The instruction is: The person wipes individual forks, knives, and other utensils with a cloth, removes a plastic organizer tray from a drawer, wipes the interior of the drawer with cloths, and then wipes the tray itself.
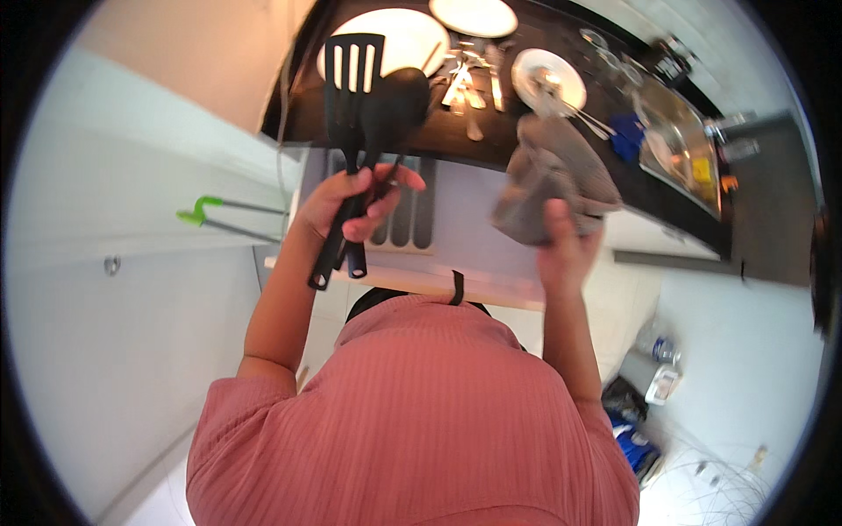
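My left hand [362, 197] grips the handles of several black kitchen utensils, held upright. Among them are a slotted turner [355, 85] and a utensil with a broad rounded head [398, 108]; a further one is mostly hidden behind the fingers. A grey-brown cloth [559, 177], blurred, is bunched in my right hand [569, 246]. Below both hands an open drawer [483, 230] extends from under the dark counter [388, 135]. A cutlery tray [413, 217] with long compartments sits at the drawer's left side, partly covered by my left hand.
On the counter are a large white plate [414, 39], another plate [473, 14], loose cutlery [466, 85] and a white bowl [572, 75] with utensils. A sink [710, 187] with a yellow sponge [702, 169] is at right. A green-ended rack [209, 205] juts out at left.
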Motion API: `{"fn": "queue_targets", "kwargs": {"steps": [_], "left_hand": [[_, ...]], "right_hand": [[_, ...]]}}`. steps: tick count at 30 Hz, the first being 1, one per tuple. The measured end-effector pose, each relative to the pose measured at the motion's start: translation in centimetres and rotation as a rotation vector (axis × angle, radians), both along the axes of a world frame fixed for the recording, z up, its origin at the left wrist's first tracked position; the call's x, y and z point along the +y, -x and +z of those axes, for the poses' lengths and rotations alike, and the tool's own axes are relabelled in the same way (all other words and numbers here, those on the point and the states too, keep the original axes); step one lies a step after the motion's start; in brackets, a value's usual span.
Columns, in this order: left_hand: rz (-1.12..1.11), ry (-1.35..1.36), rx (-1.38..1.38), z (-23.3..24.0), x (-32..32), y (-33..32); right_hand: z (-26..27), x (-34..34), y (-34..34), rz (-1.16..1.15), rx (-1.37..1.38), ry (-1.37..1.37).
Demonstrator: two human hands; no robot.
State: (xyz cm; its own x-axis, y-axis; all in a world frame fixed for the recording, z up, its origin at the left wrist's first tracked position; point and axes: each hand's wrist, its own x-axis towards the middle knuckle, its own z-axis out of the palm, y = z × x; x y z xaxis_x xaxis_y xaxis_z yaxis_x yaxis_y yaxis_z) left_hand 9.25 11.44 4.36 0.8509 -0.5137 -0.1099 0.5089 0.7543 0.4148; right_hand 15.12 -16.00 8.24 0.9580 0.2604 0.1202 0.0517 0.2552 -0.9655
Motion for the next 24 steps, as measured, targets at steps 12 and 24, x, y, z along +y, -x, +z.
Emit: {"fn": "queue_targets", "kwargs": {"steps": [12, 24], "left_hand": [[0.414, -1.363, -0.449, 0.7, -11.1, -2.2], [0.437, -2.225, -0.674, 1.2, -12.5, -2.1]], "right_hand": [[-1.0, 4.0, 0.3, -0.170, -0.066, -0.027], [1.2, -9.5, -2.2, -0.051, 0.167, -0.642]]}}
